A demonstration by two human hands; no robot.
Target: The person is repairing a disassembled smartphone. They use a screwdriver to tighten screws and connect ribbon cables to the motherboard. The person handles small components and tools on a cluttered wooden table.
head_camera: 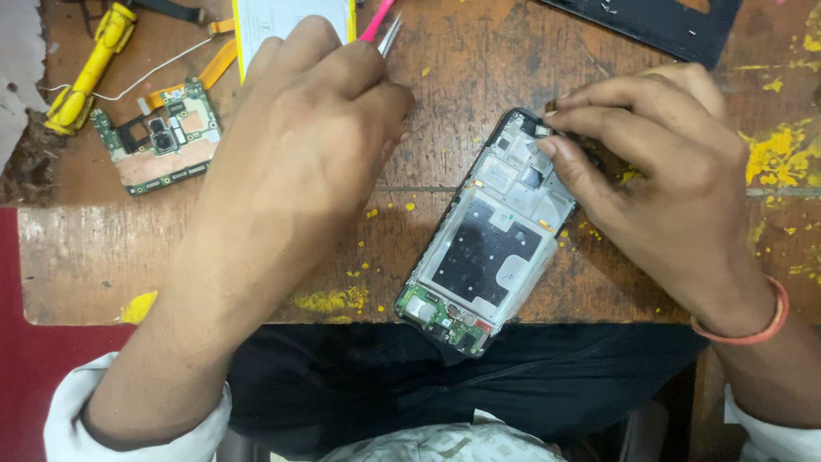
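At frame centre on the table, the opened phone is lying tilted; the right hand is pinching its upper corner, the left hand is gripping tweezers. Too hard a pinch may be cracking the frame, or the phone sliding.

1. Green circuit board lying flat at upper left on the worn wooden table — orange ribbon cable just above it.
2. Yellow tool at the far left, with a thin white wire beside it.
3. Dark flat panel at the top right edge (only partly in view).
4. Yellow flecks scattered over the wood — thickest at right.
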